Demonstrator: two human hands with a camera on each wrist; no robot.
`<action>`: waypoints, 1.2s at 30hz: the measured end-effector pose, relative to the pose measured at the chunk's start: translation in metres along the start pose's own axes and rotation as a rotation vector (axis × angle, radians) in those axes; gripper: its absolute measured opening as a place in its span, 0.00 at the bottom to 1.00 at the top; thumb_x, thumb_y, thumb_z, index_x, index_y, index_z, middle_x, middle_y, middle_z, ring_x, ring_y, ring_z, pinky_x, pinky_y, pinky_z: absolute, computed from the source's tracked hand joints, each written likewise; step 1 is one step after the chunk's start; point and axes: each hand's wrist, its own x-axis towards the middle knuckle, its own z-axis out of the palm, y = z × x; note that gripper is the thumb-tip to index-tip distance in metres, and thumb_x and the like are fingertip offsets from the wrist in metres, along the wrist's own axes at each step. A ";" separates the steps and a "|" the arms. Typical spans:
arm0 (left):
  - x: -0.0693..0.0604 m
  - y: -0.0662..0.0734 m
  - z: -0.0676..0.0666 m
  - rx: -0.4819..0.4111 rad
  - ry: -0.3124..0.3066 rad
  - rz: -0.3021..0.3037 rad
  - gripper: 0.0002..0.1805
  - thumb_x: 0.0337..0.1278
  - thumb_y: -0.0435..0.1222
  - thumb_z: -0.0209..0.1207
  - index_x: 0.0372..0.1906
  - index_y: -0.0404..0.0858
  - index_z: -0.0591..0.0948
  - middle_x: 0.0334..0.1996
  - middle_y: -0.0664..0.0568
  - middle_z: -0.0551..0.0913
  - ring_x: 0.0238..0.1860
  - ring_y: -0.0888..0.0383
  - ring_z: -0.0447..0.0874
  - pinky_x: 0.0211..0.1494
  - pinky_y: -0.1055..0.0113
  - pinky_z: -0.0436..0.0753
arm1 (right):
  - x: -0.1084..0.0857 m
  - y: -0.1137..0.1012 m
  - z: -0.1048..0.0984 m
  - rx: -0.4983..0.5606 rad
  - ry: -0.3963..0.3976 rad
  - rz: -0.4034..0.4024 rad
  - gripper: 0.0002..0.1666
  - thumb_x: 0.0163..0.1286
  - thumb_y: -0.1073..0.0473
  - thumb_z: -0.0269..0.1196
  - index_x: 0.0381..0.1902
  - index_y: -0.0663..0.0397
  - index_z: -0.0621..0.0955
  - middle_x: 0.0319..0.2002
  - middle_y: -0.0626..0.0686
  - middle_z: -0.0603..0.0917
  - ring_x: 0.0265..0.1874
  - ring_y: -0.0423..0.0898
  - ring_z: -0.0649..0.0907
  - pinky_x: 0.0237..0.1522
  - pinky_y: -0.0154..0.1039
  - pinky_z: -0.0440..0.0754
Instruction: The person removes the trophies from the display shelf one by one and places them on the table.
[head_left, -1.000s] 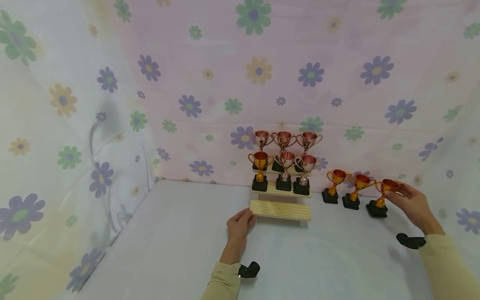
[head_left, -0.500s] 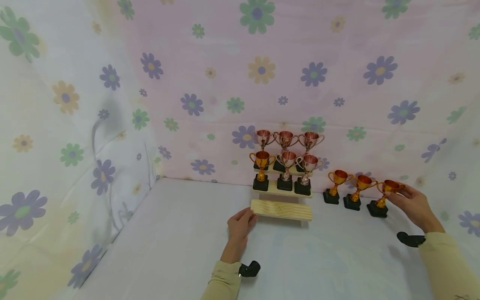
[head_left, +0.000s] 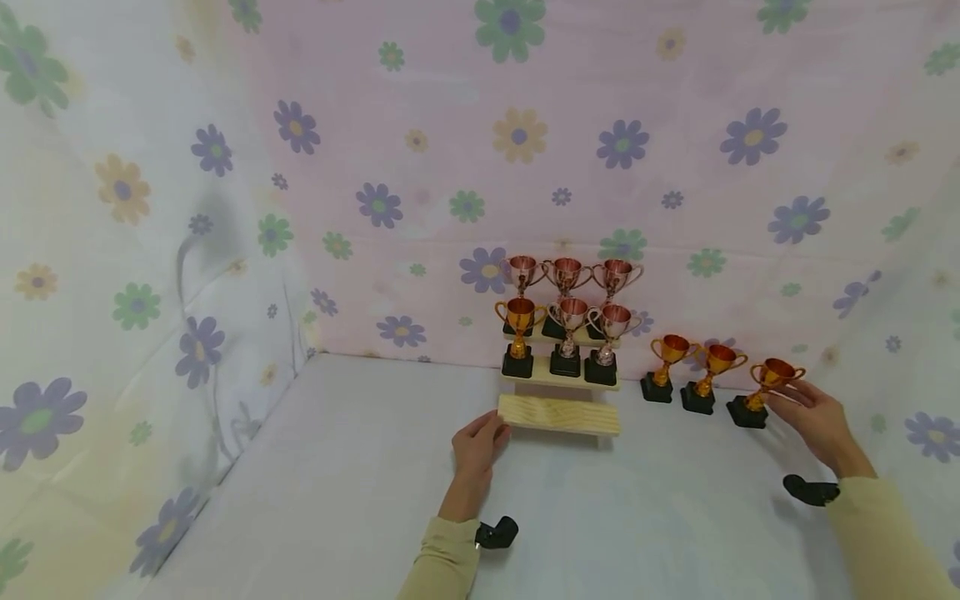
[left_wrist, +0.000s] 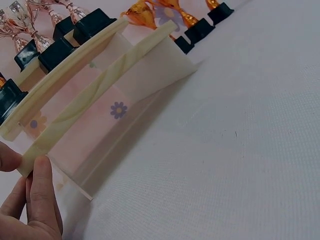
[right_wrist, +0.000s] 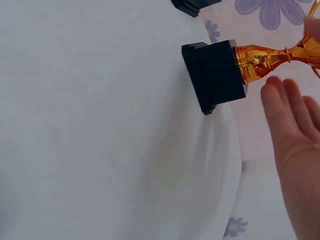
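Apparently upright, a gold trophy [head_left: 767, 379] on a black base is at the far right of the white table [head_left: 337, 500], the last in a row of three. Its cup mouth faces up, its handles stick out left and right, and its long axis slants up toward the right in the head view. The right hand [head_left: 817, 421] is beside it, fingers straight, with the thumb at the cup; whether they touch it, I cannot tell. To its left are a second gold trophy [head_left: 707, 382] and a third gold trophy [head_left: 666, 367], also cup up.

Well apart from it, the left hand [head_left: 474, 448] pinches the left end of the lowest step of a wooden stand [head_left: 558, 414], whose planks run left to right. Three trophies fill each higher step, before a flowered cloth [head_left: 420, 108].
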 end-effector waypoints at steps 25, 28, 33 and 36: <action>0.004 0.001 0.000 -0.012 0.033 -0.027 0.16 0.64 0.28 0.63 0.55 0.26 0.82 0.47 0.37 0.84 0.40 0.57 0.86 0.47 0.69 0.89 | -0.095 -0.066 0.135 -0.148 -0.067 -0.356 0.31 0.73 0.68 0.63 0.70 0.69 0.67 0.60 0.71 0.78 0.55 0.62 0.81 0.48 0.23 0.83; 0.003 0.000 0.000 -0.014 0.024 -0.018 0.16 0.64 0.28 0.62 0.55 0.26 0.82 0.46 0.38 0.84 0.39 0.57 0.86 0.47 0.69 0.89 | -0.091 -0.081 0.149 -0.089 -0.020 -0.421 0.33 0.73 0.68 0.63 0.72 0.66 0.66 0.61 0.69 0.77 0.55 0.58 0.81 0.49 0.18 0.78; 0.003 -0.002 0.000 -0.034 0.003 0.023 0.17 0.64 0.26 0.61 0.56 0.22 0.80 0.41 0.40 0.85 0.37 0.59 0.86 0.45 0.69 0.89 | -0.075 -0.113 0.166 0.000 0.095 -0.464 0.35 0.72 0.68 0.64 0.73 0.65 0.65 0.65 0.67 0.73 0.59 0.62 0.78 0.52 0.15 0.75; 0.003 -0.002 0.001 -0.042 -0.005 0.024 0.17 0.64 0.26 0.61 0.56 0.22 0.80 0.39 0.42 0.85 0.36 0.59 0.86 0.45 0.70 0.89 | -0.064 -0.136 0.169 0.064 0.173 -0.474 0.36 0.70 0.69 0.66 0.72 0.64 0.66 0.66 0.66 0.73 0.62 0.63 0.76 0.53 0.15 0.74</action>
